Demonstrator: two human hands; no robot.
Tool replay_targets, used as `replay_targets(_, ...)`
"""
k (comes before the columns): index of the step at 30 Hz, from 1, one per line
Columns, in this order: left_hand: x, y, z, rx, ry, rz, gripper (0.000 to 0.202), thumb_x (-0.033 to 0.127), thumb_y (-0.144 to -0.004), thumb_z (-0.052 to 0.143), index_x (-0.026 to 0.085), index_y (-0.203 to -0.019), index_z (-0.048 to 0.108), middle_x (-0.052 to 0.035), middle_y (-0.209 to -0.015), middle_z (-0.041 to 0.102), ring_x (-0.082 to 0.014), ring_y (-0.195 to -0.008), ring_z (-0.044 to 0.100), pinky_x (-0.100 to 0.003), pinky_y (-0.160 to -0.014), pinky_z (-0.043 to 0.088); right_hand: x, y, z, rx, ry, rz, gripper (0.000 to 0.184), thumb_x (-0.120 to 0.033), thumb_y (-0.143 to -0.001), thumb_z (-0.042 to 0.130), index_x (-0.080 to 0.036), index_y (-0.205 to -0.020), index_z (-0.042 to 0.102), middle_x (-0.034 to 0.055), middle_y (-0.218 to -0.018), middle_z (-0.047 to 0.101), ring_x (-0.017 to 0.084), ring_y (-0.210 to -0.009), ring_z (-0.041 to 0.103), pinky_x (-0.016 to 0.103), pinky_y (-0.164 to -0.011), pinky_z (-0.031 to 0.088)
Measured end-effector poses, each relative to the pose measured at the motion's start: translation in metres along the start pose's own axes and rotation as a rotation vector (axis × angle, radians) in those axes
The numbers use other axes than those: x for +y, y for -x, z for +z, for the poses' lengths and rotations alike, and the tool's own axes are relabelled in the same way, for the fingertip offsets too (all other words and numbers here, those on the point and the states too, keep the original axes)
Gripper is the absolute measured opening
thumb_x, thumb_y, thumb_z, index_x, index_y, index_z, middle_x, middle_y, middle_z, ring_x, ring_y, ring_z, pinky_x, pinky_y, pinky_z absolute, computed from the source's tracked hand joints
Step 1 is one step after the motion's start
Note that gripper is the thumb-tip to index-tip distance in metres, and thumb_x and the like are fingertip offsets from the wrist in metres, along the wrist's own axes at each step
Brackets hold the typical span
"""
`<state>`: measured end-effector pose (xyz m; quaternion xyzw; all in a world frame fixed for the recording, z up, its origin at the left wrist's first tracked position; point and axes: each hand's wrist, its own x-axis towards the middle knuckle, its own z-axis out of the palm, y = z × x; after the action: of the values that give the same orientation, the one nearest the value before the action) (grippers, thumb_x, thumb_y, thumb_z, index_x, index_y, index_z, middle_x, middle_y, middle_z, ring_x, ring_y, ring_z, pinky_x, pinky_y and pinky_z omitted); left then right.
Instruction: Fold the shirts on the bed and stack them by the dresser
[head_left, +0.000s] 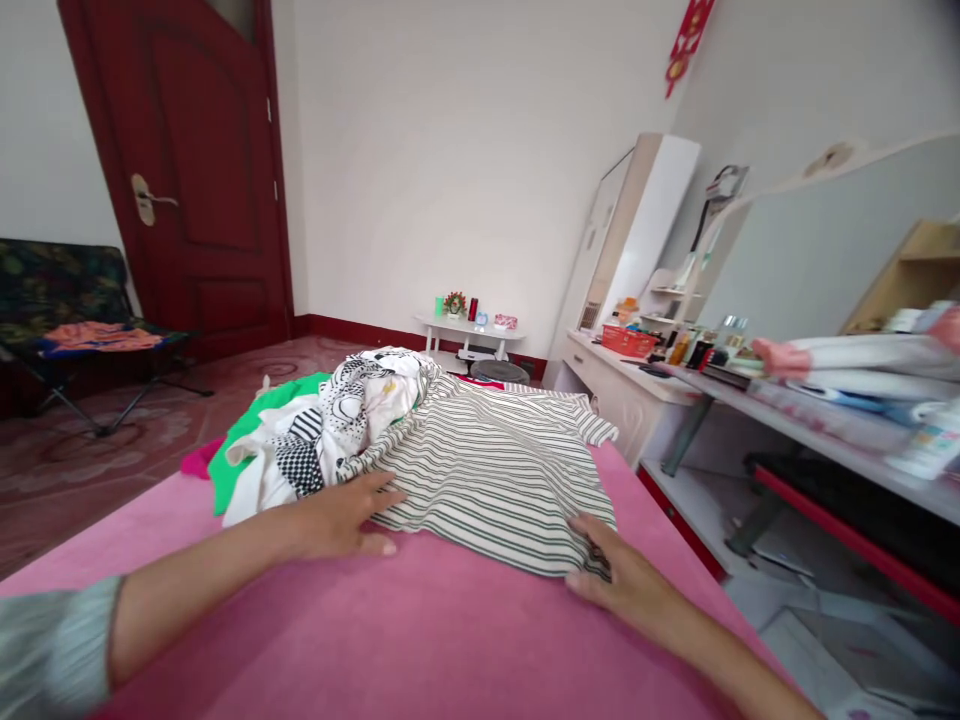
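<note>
A white shirt with thin green stripes [491, 460] lies spread on the pink bed cover [450, 630]. My left hand [341, 515] rests flat on the shirt's near left corner, fingers stretched out. My right hand [619, 575] lies on the shirt's near right corner, fingers over the hem; whether they pinch the cloth I cannot tell. A heap of other clothes sits just behind my left hand: a black-and-white patterned garment [352, 405], a green one [247, 430] and a bit of magenta cloth [199, 460].
A dresser [622, 385] with bottles and a red basket [628, 342] stands at the right, beside shelves with folded items [862, 365]. A small white table [469, 328] stands by the far wall. A folding chair [75, 320] and red door [195, 170] are at the left.
</note>
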<state>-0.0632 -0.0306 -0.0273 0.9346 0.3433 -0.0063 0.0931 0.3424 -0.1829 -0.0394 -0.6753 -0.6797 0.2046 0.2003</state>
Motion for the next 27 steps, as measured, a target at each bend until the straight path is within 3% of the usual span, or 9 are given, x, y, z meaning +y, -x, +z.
replay_targets(4,-0.008,0.010,0.001,0.188,-0.297,0.058,0.064,0.019,-0.080,0.054,0.024,-0.142,0.038,-0.0094,-0.150,0.032,-0.0251,-0.139,0.026,-0.040,-0.114,0.020,0.000,0.022,0.001,-0.063,0.195,-0.047,0.074,-0.032,-0.074,0.058,-0.021,-0.144,0.035,0.0084,-0.152,0.027,0.026,-0.138,0.028,0.042,-0.113,0.024)
replay_targets(8,-0.015,-0.010,0.005,0.255,-0.498,0.081,0.060,0.011,-0.078,0.054,0.021,-0.136,0.046,-0.0125,-0.144,0.041,-0.0285,-0.137,0.029,-0.048,-0.113,0.013,0.001,0.014,0.007,0.028,0.408,-0.118,0.067,-0.015,-0.074,0.048,-0.022,-0.140,0.042,0.0074,-0.146,0.039,0.023,-0.132,0.039,0.039,-0.110,0.032)
replay_targets(11,-0.015,-0.028,0.001,0.306,-0.569,0.063,0.048,0.004,-0.083,0.047,0.021,-0.127,0.055,-0.0143,-0.128,0.057,-0.0287,-0.126,0.045,-0.049,-0.108,0.024,0.000,0.002,0.008,0.112,0.495,-0.177,0.060,-0.008,-0.075,0.041,-0.023,-0.131,0.054,0.0079,-0.136,0.051,0.023,-0.123,0.048,0.039,-0.102,0.040)
replay_targets(13,-0.011,-0.035,-0.005,0.272,-0.582,0.080,0.036,0.003,-0.085,0.045,0.018,-0.111,0.064,-0.0132,-0.103,0.068,-0.0268,-0.105,0.059,-0.044,-0.097,0.038,-0.001,-0.004,0.000,0.134,0.479,-0.219,0.054,-0.006,-0.076,0.036,-0.024,-0.121,0.062,0.0073,-0.125,0.060,0.022,-0.115,0.054,0.036,-0.095,0.045)
replay_targets(15,-0.005,-0.035,-0.016,0.226,-0.572,0.115,0.025,0.004,-0.085,0.046,0.017,-0.091,0.067,-0.0103,-0.084,0.068,-0.0244,-0.086,0.063,-0.037,-0.081,0.045,-0.004,-0.005,-0.014,0.136,0.425,-0.269,0.050,-0.006,-0.077,0.034,-0.025,-0.110,0.067,0.0060,-0.112,0.066,0.020,-0.106,0.058,0.033,-0.089,0.048)
replay_targets(17,0.005,-0.026,-0.028,0.240,-0.541,0.161,0.021,0.005,-0.084,0.048,0.017,-0.080,0.064,-0.0084,-0.079,0.066,-0.0224,-0.079,0.062,-0.033,-0.073,0.045,-0.008,0.000,-0.035,0.146,0.376,-0.312,0.048,-0.005,-0.076,0.035,-0.024,-0.104,0.069,0.0054,-0.103,0.068,0.020,-0.101,0.060,0.032,-0.088,0.048)
replay_targets(22,0.039,0.020,-0.052,0.225,-0.426,0.269,0.021,0.002,-0.076,0.049,0.020,-0.074,0.060,-0.0038,-0.077,0.063,-0.0197,-0.077,0.060,-0.031,-0.073,0.043,-0.016,0.040,-0.086,0.129,0.354,-0.331,0.046,-0.006,-0.073,0.040,-0.025,-0.103,0.069,0.0053,-0.103,0.068,0.021,-0.100,0.062,0.031,-0.087,0.048)
replay_targets(25,0.051,0.045,-0.053,0.128,-0.384,0.279,0.022,0.003,-0.071,0.050,0.021,-0.073,0.060,-0.0028,-0.075,0.063,-0.0201,-0.075,0.060,-0.031,-0.072,0.045,-0.017,0.070,-0.097,0.072,0.373,-0.327,0.044,-0.007,-0.072,0.043,-0.027,-0.100,0.071,0.0035,-0.102,0.070,0.020,-0.097,0.064,0.029,-0.087,0.050)
replay_targets(27,0.052,0.056,-0.046,0.072,-0.377,0.283,0.022,0.003,-0.068,0.050,0.022,-0.073,0.061,-0.0030,-0.075,0.064,-0.0207,-0.075,0.061,-0.031,-0.071,0.046,-0.015,0.088,-0.091,0.047,0.383,-0.337,0.041,-0.009,-0.072,0.047,-0.029,-0.096,0.072,0.0028,-0.099,0.072,0.020,-0.093,0.067,0.028,-0.083,0.052)
